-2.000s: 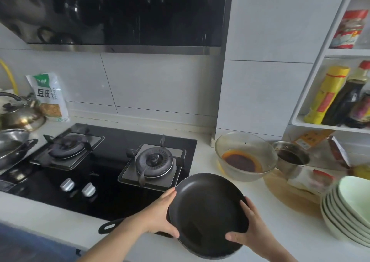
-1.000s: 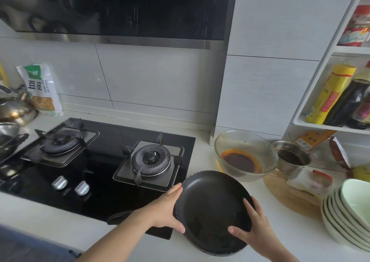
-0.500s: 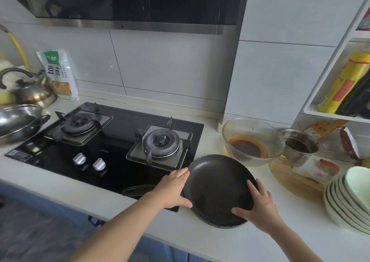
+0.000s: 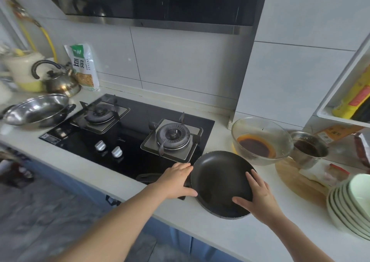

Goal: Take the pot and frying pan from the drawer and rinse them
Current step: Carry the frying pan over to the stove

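A black frying pan point(image 4: 218, 179) rests on the white counter point(image 4: 230, 239) just right of the gas hob, its handle point(image 4: 149, 177) pointing left over the hob's front corner. My left hand point(image 4: 178, 180) grips the pan's left rim, thumb at the near side. My right hand point(image 4: 258, 198) holds the right rim with the thumb inside the pan. A steel two-handled pot point(image 4: 37, 111) sits on the counter at the far left of the hob.
The black two-burner hob point(image 4: 124, 133) lies left of the pan. A glass bowl of dark sauce point(image 4: 260, 141) and a small steel cup point(image 4: 308, 147) stand behind it. A round wooden board point(image 4: 296, 181) and stacked bowls point(image 4: 350, 207) are at right; a kettle point(image 4: 58, 79) at far left.
Both hands lowered the tilted frying pan until it lies flat on the counter. The view pulled back and swung left, showing the steel pot and kettle more fully.
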